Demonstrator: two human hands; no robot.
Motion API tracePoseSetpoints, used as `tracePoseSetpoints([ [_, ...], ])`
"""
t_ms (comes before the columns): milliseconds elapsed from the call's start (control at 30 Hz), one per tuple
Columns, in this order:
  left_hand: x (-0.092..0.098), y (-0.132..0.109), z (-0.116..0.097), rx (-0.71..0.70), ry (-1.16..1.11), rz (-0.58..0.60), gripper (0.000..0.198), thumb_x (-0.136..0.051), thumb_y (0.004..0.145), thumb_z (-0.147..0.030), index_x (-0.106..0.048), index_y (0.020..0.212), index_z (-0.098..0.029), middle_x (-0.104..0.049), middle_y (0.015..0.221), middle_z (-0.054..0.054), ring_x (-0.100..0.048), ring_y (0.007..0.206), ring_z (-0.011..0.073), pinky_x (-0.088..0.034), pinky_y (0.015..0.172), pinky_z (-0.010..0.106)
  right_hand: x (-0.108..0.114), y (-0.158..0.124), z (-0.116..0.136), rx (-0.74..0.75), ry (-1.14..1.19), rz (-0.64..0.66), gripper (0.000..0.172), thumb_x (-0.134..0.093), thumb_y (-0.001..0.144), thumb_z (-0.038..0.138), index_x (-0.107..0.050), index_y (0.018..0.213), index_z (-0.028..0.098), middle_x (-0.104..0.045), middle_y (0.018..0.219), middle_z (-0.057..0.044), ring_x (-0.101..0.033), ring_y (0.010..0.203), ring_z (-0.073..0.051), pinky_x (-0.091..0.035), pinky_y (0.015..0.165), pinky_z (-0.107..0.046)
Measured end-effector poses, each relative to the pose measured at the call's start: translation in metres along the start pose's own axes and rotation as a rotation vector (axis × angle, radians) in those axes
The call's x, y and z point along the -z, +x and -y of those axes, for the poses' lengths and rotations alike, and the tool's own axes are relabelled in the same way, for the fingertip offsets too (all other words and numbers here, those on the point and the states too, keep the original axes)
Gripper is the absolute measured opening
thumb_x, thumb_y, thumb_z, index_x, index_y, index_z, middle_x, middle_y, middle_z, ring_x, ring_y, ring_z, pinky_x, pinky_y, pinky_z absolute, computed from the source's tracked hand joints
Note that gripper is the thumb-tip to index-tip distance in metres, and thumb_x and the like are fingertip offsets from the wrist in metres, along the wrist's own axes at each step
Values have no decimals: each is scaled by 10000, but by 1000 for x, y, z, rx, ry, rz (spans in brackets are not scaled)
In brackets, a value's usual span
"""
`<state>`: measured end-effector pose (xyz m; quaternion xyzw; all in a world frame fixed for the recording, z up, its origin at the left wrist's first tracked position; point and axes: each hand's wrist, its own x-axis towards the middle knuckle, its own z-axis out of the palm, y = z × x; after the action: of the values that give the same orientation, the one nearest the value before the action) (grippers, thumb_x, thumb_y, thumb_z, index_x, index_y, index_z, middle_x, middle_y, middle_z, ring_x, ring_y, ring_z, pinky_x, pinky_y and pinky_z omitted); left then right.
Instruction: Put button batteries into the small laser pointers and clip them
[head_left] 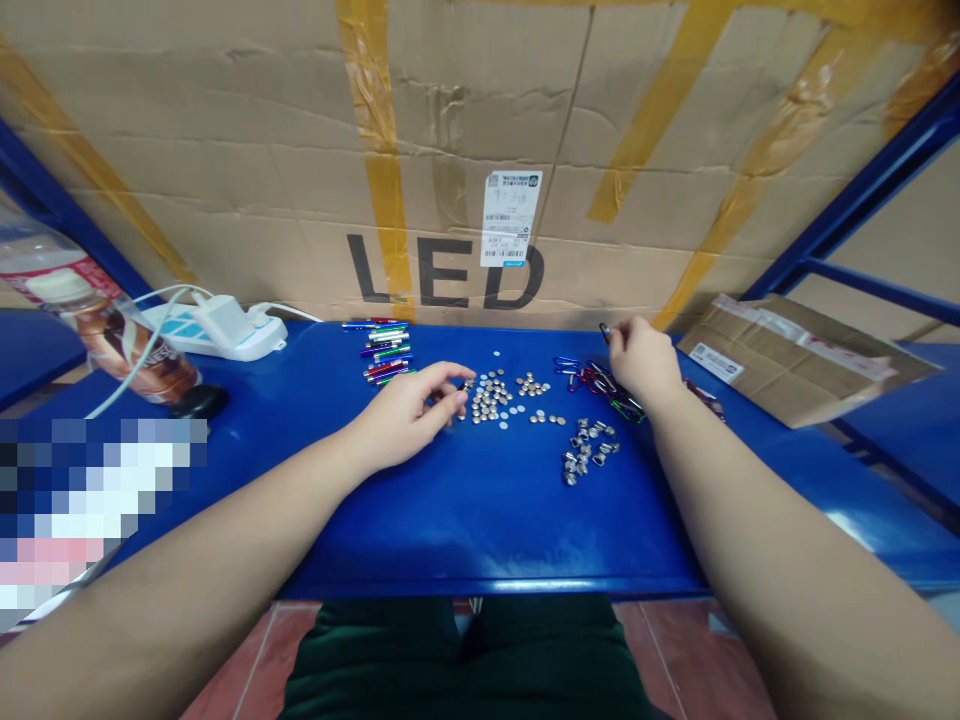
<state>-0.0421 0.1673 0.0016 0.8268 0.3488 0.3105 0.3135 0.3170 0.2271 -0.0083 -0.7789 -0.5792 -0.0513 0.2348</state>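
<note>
Button cells point(489, 397) just beside the loosely curled left hand point(403, 418); right hand point(637, 362) pinching a dark cylinder point(604, 332)

- Near my body, my hands can pass over the blue table point(480, 530).
- The button cells point(487, 395) lie in the way between my left hand point(401, 415) and right hand point(637, 365).
- Behind them, slim coloured tubes point(386, 350) stand in the way.
- Near my right hand, carabiners point(596, 385) and small silver parts point(589, 450) block the path.

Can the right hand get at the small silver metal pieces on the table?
Probably yes: the right hand sits near the small silver metal pieces; only low coloured metal carabiners lie between.
</note>
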Motion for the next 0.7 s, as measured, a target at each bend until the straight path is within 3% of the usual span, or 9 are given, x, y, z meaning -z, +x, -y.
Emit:
tracePoseSetpoints([
  [67,0,0,-1,-14,-1,14,352,-526,1032,-335,-604,1346,-197,-759,925,44,-703,740,158,-592,631,270,2,-2,6,-27,213,-2,338,-369,1057,308,-578,1262,138,-752,981,-187,-747,884,-304,-564,817,-422],
  [133,0,0,-2,-14,0,19,344,-539,1026,-328,-619,1339,-207,-747,919,42,-700,756,162,-588,631,268,4,-7,15,-77,570,70,271,-397,1062,338,-534,1234,180,-710,813,-87,-733,698,-243,-596,712,-392],
  [200,-1,1,-2,-5,-8,19,333,-554,1019,-324,-628,1322,-208,-733,919,44,-696,768,166,-582,621,262,6,-15,25,-101,931,179,181,-546,1016,371,-537,1109,216,-632,742,-7,-694,607,-188,-619,654,-371],
  [300,-3,1,0,1,-35,14,337,-583,1005,-332,-626,1314,-205,-705,929,48,-701,786,175,-581,600,258,10,-28,39,-25,1204,360,314,-815,836,370,-563,941,217,-619,790,16,-686,642,-131,-650,686,-331],
  [433,-7,1,4,12,-106,17,353,-611,989,-341,-617,1320,-218,-664,968,53,-709,774,179,-601,581,273,16,-41,50,39,1256,543,436,-935,686,333,-638,974,194,-699,842,-14,-741,762,-166,-646,718,-313],
  [700,-9,2,3,16,-74,24,345,-632,975,-336,-645,1300,-220,-688,1050,68,-679,721,149,-604,650,299,23,-55,60,161,1262,589,336,-917,707,364,-708,906,192,-722,789,1,-688,739,-120,-595,760,-281],
])
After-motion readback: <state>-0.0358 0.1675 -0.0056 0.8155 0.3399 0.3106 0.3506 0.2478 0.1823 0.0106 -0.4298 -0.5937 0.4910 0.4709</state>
